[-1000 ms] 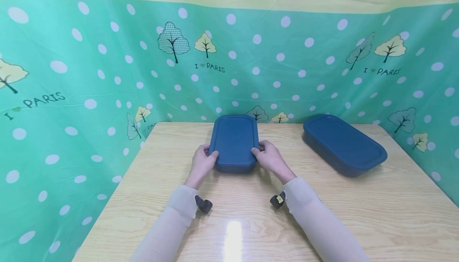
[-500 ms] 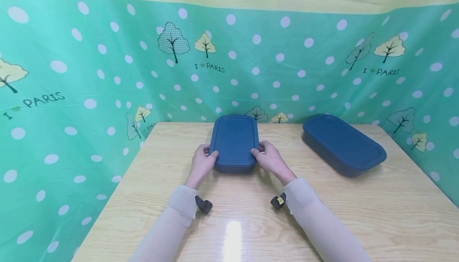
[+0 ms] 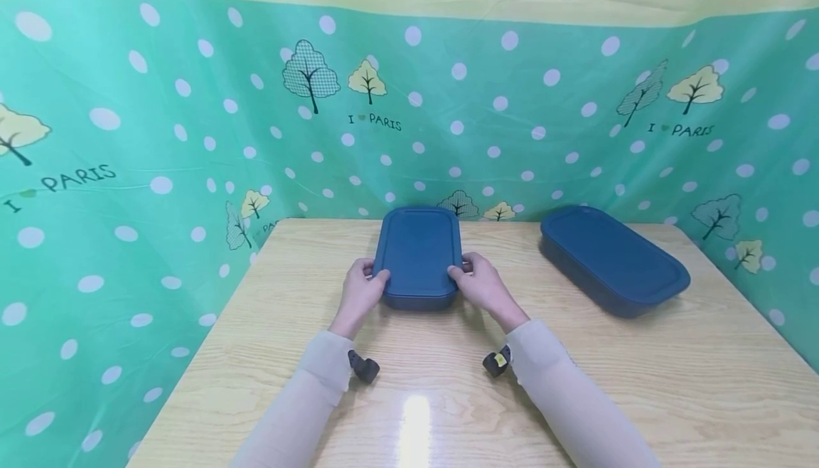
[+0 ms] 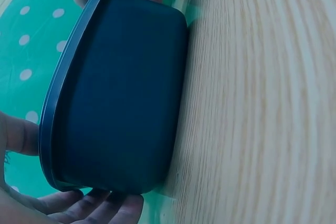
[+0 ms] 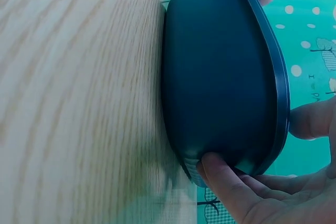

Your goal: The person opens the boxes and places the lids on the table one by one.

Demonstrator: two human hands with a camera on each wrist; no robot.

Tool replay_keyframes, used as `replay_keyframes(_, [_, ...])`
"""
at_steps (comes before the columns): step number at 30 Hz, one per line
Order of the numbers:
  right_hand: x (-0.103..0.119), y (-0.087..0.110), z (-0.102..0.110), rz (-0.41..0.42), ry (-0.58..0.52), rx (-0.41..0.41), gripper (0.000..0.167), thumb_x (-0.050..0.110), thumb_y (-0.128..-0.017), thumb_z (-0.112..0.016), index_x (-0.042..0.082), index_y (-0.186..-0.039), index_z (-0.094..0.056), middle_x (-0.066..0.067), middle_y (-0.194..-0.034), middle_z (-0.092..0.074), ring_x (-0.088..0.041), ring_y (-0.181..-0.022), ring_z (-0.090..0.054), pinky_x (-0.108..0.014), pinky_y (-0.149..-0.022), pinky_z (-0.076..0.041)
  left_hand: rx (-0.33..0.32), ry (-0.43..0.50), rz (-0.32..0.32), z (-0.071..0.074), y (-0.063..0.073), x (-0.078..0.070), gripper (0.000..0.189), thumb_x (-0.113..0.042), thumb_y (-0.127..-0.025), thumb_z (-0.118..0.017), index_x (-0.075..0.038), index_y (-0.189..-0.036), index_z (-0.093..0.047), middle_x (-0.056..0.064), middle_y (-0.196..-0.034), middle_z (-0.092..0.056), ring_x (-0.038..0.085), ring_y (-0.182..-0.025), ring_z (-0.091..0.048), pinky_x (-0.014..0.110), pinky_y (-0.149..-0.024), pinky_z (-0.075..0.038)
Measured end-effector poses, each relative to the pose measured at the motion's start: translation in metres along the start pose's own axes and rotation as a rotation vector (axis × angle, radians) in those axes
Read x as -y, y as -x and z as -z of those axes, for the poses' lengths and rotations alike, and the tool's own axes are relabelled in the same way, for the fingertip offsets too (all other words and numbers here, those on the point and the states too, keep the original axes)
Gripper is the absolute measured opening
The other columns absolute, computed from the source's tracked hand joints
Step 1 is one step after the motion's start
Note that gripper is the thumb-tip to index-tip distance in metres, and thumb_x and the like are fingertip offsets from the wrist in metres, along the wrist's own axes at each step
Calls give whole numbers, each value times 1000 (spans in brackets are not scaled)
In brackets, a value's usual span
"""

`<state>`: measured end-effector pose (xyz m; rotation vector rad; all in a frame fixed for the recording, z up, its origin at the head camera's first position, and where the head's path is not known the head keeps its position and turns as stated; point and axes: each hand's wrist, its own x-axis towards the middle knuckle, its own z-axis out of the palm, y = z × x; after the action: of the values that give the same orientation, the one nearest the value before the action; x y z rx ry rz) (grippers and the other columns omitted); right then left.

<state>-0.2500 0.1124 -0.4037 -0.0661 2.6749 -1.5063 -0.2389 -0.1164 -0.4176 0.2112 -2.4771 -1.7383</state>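
A dark blue lidded food container (image 3: 419, 251) stands on the table between both hands, its lid on. My left hand (image 3: 360, 291) grips its left side near the front, thumb over the lid's edge and fingers along the side wall. On the opposite side my right hand (image 3: 484, 284) holds it the same way, thumb on the lid's rim. Both wrist views show the container's front wall (image 4: 123, 93) with its base at the table surface; fingers of the right hand (image 5: 231, 182) press against its side.
A second, longer blue lidded container (image 3: 614, 258) stands at an angle on the right of the wooden table (image 3: 269, 375). A green dotted curtain (image 3: 448, 141) hangs behind the table and along both sides. Light reflects off the tabletop near the front.
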Motion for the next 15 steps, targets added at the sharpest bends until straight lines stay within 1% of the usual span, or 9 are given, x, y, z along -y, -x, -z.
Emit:
replay_keyframes(10, [1, 2, 0, -12, -6, -7, 53, 31, -96, -52, -1, -137, -41, -18, -124, -57, -28, -111, -57, -40, -88, -51, 0, 0, 7, 0, 1, 0, 43, -22, -92, -58, 1, -127, -48, 18, -123, -53, 31, -115, -51, 43, -96, -45])
replay_keyframes(15, [0, 1, 0, -14, 0, -7, 53, 32, -96, -52, 0, -137, -42, -17, -124, -57, -28, -112, -57, -40, -88, -51, -1, 1, 11, -1, 0, 0, 44, -22, -91, -59, 1, -127, -48, 18, -124, -52, 31, -116, -51, 43, -96, -45])
